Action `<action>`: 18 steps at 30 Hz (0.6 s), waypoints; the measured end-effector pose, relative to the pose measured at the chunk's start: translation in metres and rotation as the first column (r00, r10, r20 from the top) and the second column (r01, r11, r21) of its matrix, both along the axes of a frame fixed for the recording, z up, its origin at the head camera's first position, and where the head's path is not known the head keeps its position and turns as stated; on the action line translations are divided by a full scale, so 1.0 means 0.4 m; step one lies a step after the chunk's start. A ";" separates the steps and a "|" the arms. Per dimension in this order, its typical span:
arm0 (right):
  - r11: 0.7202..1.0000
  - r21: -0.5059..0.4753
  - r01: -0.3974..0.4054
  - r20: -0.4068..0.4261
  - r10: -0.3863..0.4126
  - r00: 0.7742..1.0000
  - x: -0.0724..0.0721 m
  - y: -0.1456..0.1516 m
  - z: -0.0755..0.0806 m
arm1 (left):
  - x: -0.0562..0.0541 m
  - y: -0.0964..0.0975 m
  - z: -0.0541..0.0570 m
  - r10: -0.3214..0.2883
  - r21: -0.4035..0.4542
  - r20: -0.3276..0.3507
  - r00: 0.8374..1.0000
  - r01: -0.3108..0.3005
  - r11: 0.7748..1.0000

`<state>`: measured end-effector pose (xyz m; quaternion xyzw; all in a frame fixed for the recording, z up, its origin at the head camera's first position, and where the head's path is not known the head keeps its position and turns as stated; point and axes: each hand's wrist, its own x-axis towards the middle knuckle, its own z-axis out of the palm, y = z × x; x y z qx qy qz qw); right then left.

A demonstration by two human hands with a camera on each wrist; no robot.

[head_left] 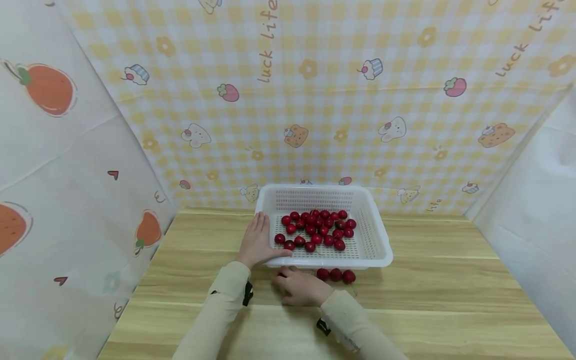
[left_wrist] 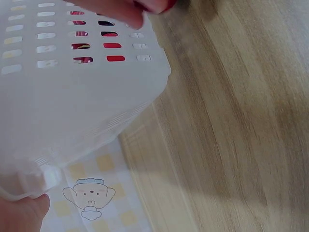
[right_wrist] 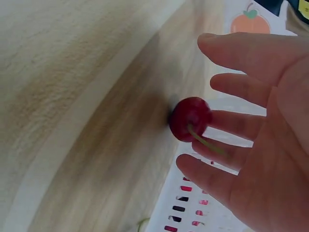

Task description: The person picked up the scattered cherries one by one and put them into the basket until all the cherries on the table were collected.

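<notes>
A white plastic basket (head_left: 382, 250) with slotted walls holds many dark red cherries (head_left: 316, 239). My left hand (head_left: 255, 243) rests on its front left corner, fingers lying straight along the left side and thumb along the front rim. In the left wrist view, a fingertip (left_wrist: 36, 205) touches the rim. My right hand (head_left: 302, 287) is on the table just in front of the basket. The right wrist view shows it with fingers spread around a single cherry (right_wrist: 189, 118) with a green stem; the cherry touches the fingers, while the thumb stands apart.
Several loose cherries (head_left: 335, 275) lie in a row on the wooden table (head_left: 432, 290), right of my right hand and close to the basket's front wall. A yellow checked cloth (head_left: 315, 105) hangs behind the basket. White printed cloth (head_left: 67, 150) covers the left side.
</notes>
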<state>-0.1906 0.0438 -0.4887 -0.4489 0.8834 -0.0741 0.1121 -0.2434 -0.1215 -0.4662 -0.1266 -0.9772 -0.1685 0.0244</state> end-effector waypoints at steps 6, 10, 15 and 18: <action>0.998 -0.034 -0.044 -0.012 0.043 0.999 0.004 0.006 -0.012 | 0.002 0.000 0.003 0.000 0.018 0.006 1.000 0.000 1.000; 0.996 -0.073 -0.060 -0.029 0.058 0.998 0.007 0.018 -0.016 | 0.000 0.001 0.003 0.000 0.013 0.005 1.000 0.000 1.000; 0.997 -0.075 -0.021 0.005 0.021 1.000 0.015 0.029 -0.017 | -0.001 0.000 -0.001 0.004 0.013 0.007 1.000 -0.004 1.000; 0.997 -0.075 -0.016 -0.012 0.015 1.000 0.023 0.035 -0.009 | 0.000 0.000 -0.003 0.006 0.012 0.009 1.000 -0.006 1.000</action>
